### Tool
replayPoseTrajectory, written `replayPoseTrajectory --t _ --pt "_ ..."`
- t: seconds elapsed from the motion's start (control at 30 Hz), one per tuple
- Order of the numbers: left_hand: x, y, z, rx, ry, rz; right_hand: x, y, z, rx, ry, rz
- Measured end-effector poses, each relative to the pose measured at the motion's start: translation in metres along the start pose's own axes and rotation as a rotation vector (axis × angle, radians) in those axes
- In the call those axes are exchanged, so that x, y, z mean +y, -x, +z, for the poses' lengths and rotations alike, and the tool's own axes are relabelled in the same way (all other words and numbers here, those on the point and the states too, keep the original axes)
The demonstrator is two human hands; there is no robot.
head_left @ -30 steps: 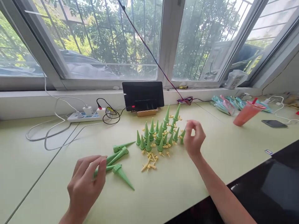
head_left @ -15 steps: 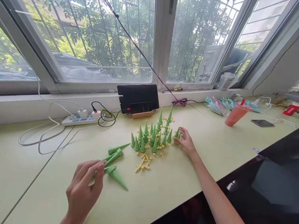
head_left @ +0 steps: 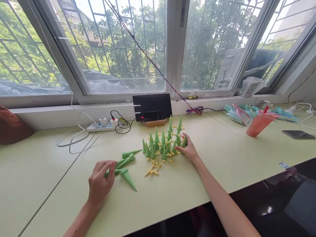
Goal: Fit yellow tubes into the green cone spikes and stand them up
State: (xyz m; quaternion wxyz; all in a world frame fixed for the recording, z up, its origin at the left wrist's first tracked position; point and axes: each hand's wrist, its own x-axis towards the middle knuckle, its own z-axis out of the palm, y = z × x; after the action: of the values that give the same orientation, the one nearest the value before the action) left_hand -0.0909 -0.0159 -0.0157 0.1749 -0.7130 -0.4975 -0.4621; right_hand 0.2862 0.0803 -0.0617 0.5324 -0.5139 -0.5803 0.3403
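A cluster of upright green cone spikes (head_left: 163,140) stands mid-table, with small yellow pegs (head_left: 153,168) scattered in front of it. Several green spikes (head_left: 127,163) lie flat to the left. My left hand (head_left: 100,182) rests by those lying spikes, its fingers curled on the end of one of them. My right hand (head_left: 187,149) reaches into the right edge of the cluster, with its fingers closed around an upright green cone (head_left: 184,141).
A black tablet (head_left: 152,107) leans on a wooden stand behind the cluster. A power strip (head_left: 103,125) with cables lies at back left. An orange drink cup (head_left: 259,123), teal packets (head_left: 237,112) and a phone (head_left: 298,134) sit at right. A brown object (head_left: 12,126) sits far left.
My right hand came down from the air onto the right edge of the cone cluster. The left hand stayed on the lying spike. The view pulled back and tilted up.
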Motion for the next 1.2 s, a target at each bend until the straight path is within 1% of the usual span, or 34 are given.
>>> replayPoseTrajectory --t 0.1,0.33,0.67,0.8,0.97,1.03,1.1,1.17,1.2 --pt "-0.003 0.001 0.002 -0.015 0.002 -0.023 -0.001 -0.006 0.003 -0.062 -0.026 -0.019" --pt "-0.002 0.003 0.001 -0.034 0.004 -0.064 -0.004 -0.012 0.005 -0.148 0.052 -0.018" --pt "0.000 0.002 0.001 -0.044 0.012 -0.102 -0.013 -0.010 0.013 -0.156 0.009 -0.021" --pt "0.001 0.002 0.001 -0.061 0.014 -0.126 -0.013 -0.010 0.015 -0.167 -0.038 0.004" --pt "0.003 0.002 0.000 -0.074 0.018 -0.135 -0.014 -0.009 0.015 -0.183 -0.039 0.003" --pt "0.008 -0.002 0.001 -0.075 0.037 -0.108 -0.014 -0.008 0.015 -0.179 -0.036 -0.001" --pt "0.017 -0.013 0.002 -0.064 0.058 -0.081 -0.014 -0.009 0.015 -0.177 -0.032 -0.009" --pt "0.031 -0.033 0.006 -0.020 0.051 -0.085 -0.012 -0.009 0.015 -0.175 -0.028 -0.019" --pt "0.040 -0.047 0.009 -0.018 0.047 -0.089 -0.012 -0.009 0.015 -0.174 -0.024 -0.023"
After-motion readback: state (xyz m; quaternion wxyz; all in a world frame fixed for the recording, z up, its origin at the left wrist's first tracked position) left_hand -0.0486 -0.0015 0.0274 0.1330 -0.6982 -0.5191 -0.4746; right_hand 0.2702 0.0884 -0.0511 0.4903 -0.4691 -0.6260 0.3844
